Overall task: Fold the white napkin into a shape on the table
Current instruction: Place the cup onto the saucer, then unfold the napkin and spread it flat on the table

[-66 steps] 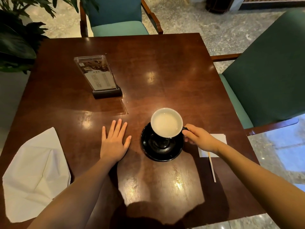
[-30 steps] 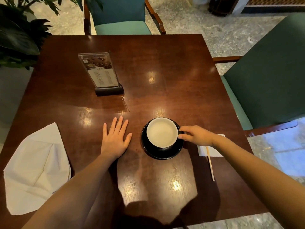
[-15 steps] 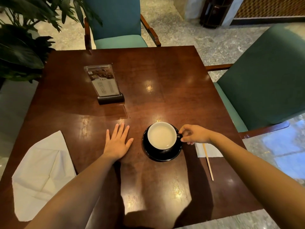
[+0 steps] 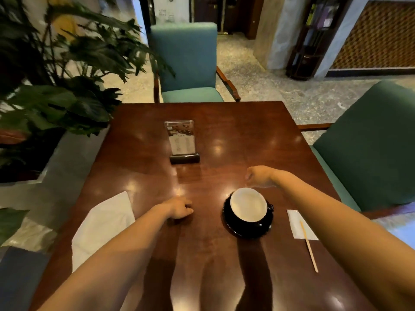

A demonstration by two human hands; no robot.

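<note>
The white napkin (image 4: 103,225) lies loosely folded and creased near the left edge of the dark wooden table (image 4: 235,135); my left forearm crosses its near part. My left hand (image 4: 179,207) rests on the wood to the right of the napkin, fingers curled under, holding nothing. My right hand (image 4: 258,176) hovers beyond the cup (image 4: 248,207), apart from it, fingers loosely bent down and empty. Motion blur softens both hands.
The cup of pale drink sits on a black saucer (image 4: 244,228). A small paper napkin (image 4: 296,223) with a wooden stirrer (image 4: 311,250) lies right of it. A menu stand (image 4: 182,142) stands mid-table. Green chairs (image 4: 188,61) (image 4: 370,144) flank the far and right sides; a plant (image 4: 56,75) sits left.
My right hand let go of the cup handle and moved beyond the cup. My left hand's flat fingers have curled. The view has tilted upward.
</note>
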